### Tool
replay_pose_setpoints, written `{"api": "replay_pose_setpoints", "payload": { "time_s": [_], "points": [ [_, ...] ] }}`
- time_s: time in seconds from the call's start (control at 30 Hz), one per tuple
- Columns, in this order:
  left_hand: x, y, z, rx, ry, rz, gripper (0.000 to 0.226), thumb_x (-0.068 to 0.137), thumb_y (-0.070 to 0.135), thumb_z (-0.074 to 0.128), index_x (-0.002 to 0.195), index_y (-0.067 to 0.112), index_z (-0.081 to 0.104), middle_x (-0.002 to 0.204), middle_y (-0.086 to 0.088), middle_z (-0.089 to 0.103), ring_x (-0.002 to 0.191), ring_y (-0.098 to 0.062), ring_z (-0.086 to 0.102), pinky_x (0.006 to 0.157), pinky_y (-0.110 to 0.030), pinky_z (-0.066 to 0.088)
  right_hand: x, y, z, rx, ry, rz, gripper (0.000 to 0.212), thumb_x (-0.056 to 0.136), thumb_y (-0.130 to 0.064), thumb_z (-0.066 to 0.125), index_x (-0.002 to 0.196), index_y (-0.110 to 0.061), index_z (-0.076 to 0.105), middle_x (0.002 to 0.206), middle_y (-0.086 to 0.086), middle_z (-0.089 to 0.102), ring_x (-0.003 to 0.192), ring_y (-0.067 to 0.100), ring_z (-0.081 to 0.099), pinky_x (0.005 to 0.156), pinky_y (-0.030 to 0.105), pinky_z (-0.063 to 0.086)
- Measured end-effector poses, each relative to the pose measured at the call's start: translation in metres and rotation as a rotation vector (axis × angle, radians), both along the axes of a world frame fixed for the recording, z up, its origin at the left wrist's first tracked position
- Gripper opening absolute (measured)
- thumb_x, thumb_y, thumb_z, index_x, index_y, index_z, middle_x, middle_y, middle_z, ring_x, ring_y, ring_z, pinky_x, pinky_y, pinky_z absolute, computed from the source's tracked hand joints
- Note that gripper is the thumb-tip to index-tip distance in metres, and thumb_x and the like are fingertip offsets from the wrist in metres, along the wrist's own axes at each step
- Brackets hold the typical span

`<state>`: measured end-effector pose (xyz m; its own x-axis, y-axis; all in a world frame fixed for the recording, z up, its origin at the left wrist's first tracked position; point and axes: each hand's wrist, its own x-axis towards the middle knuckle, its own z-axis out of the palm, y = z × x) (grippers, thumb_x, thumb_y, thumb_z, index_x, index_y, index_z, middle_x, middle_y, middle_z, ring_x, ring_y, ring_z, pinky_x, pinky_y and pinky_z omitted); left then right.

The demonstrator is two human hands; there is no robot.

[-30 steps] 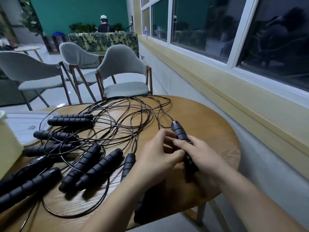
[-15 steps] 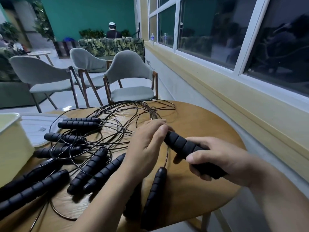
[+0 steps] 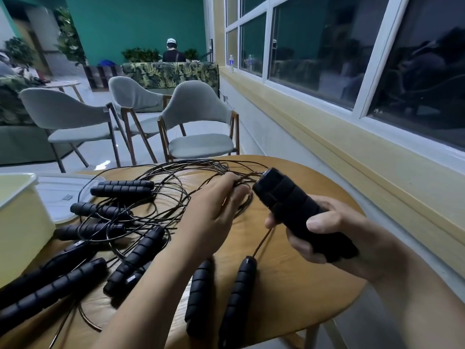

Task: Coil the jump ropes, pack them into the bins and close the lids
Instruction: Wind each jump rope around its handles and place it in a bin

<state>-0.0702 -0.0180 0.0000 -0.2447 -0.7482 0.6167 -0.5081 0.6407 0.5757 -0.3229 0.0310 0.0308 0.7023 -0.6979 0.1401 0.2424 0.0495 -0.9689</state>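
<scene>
Several black jump ropes lie tangled on a round wooden table. Their foam handles are spread over the left and near side, and the thin cords pile up in the middle. My right hand grips one black handle, lifted above the table and pointing up and left. My left hand reaches into the cords just left of that handle's tip, fingers curled among the strands. Two more handles lie near the front edge under my left forearm.
A pale yellow bin stands at the table's left edge, with a white lid lying flat behind it. Grey chairs stand beyond the table. A wall with a window ledge runs along the right. A person sits far back.
My right hand has lifted its handle higher and toward me. My left hand slid forward along the cord into the tangle. The view moved closer to the table.
</scene>
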Motion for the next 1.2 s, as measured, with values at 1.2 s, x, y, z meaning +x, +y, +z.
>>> {"api": "replay_pose_setpoints", "payload": {
  "time_s": [1.2],
  "points": [
    [0.0, -0.063, 0.031, 0.356, -0.177, 0.205, 0.036, 0.094, 0.044, 0.078, 0.127, 0.033, 0.069, 0.095, 0.009, 0.077, 0.082, -0.009, 0.07, 0.073, -0.03, 0.054, 0.015, -0.003, 0.016, -0.208, 0.35, -0.702, 0.038, 0.076, -0.019, 0.072, 0.114, -0.018, 0.073, 0.079, -0.011, 0.07, 0.068, 0.016, 0.055, 0.063, 0.033, 0.046]
  ]
}}
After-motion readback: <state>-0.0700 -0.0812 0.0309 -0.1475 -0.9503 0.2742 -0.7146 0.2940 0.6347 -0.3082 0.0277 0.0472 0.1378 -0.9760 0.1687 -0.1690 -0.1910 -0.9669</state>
